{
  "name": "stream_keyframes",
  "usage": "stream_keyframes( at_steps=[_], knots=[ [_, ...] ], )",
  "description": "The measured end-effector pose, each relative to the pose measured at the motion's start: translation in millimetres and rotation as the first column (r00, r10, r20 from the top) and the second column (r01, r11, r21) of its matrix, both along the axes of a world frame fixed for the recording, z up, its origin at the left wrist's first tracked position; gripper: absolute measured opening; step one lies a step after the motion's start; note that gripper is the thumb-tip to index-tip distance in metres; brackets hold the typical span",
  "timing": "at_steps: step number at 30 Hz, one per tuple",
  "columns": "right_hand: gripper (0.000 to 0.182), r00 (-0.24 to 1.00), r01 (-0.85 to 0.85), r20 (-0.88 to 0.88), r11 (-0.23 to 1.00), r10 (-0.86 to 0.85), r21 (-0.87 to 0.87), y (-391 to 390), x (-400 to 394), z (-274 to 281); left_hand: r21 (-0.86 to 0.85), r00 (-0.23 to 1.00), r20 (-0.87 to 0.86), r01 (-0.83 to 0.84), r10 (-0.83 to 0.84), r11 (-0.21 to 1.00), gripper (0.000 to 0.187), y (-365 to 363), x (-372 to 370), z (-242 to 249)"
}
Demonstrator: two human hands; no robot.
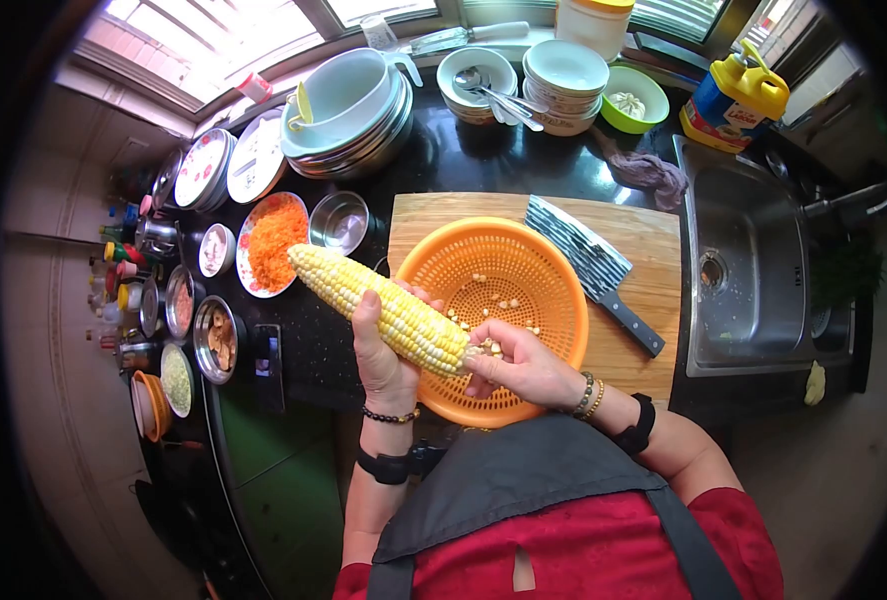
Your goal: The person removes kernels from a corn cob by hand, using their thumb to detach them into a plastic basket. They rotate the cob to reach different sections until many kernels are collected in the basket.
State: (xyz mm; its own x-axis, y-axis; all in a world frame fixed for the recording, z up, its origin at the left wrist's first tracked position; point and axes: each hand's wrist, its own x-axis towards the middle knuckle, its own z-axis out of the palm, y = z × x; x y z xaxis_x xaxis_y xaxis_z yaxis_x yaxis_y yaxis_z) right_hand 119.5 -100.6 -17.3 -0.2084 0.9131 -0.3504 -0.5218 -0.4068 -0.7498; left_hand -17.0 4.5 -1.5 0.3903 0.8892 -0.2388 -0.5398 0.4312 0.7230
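Observation:
An ear of corn (388, 310) with yellow and white kernels slants over the left side of an orange plastic colander (571, 300). My left hand (381, 350) grips it from below, thumb along its side. At the near end of the cob, the fingers of my right hand (513, 365) are closed on kernels, a few of which show at the fingertips. Several loose kernels (503, 303) lie in the bottom of the colander. The colander stands on a wooden cutting board (653, 240). Right of it, a cleaver (588, 255) with a dark handle rests on the board.
Left stand a plate of shredded carrot (276, 240), a metal bowl (340, 222) and several filled bowls. Stacked basins (348, 110) and bowls (566, 75) line the back near the window. A steel sink (743, 260) is at the right, with a yellow jug (733, 100) behind it.

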Motion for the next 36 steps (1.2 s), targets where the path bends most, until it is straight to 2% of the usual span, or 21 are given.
stream_keyframes(
  at_steps=[3,6,12,21,30,36],
  knots=[
    [0.024,1.0,0.003,-0.01,0.999,-0.002,0.045,-1,1,0,-0.002,1.0,0.005,-0.017,0.017,1.0,0.04,2,0,2],
    [0.024,1.0,0.008,-0.023,1.0,-0.008,0.004,1,0,4,0.015,1.0,-0.004,-0.009,0.009,1.0,0.04,2,-1,2],
    [0.027,0.997,0.033,0.063,0.999,-0.031,-0.024,2,-2,2,0.036,0.997,-0.081,-0.014,0.016,0.999,0.04,0,2,-2],
    [0.02,0.987,0.021,0.157,0.999,-0.015,-0.034,2,0,6,0.055,0.991,-0.134,-0.011,0.019,0.998,0.037,-2,6,2],
    [0.018,0.992,0.016,0.125,0.997,-0.007,-0.071,1,0,7,0.01,0.988,-0.152,0.026,-0.024,1.0,0.035,1,4,2],
    [0.021,0.993,0.04,0.111,0.999,-0.037,-0.02,0,-2,1,-0.028,0.994,-0.111,0.019,-0.022,0.999,0.035,2,5,8]
  ],
)
